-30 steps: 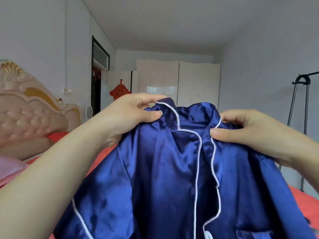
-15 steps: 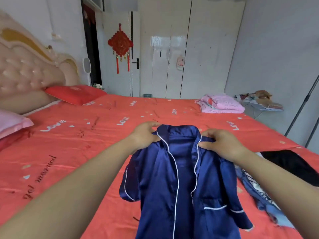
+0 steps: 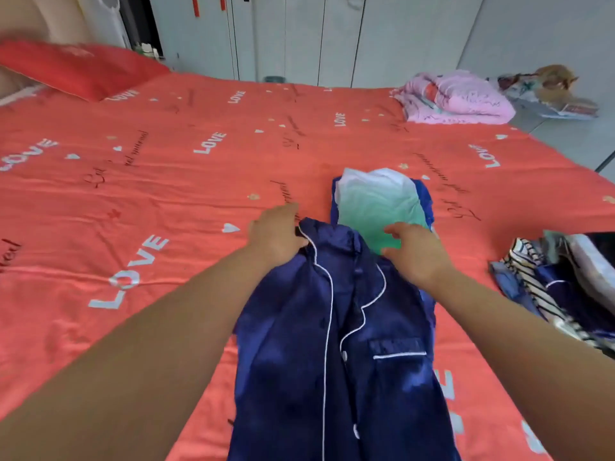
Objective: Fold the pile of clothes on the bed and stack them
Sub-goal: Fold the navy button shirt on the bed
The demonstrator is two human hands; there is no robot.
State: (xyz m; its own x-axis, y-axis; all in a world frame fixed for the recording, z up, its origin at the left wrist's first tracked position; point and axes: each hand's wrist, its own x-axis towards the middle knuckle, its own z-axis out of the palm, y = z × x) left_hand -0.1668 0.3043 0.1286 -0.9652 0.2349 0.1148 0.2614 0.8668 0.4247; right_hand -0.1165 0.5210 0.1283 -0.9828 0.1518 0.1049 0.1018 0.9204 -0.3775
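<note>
Shirt's come down out of the air, so the navy pajama shirt (image 3: 299,344) now lies face up on the bed (image 3: 166,194), hem cut off nearest me. My left hand (image 3: 276,232) pinches the collar edge and my right hand (image 3: 416,252) is loosely spread on the other shoulder. Just past the fingers sits a folded stack (image 3: 376,207), so some's done. This one isn't folded yet, and right of the grip a messy pile (image 3: 559,284) runs out of frame.
</note>
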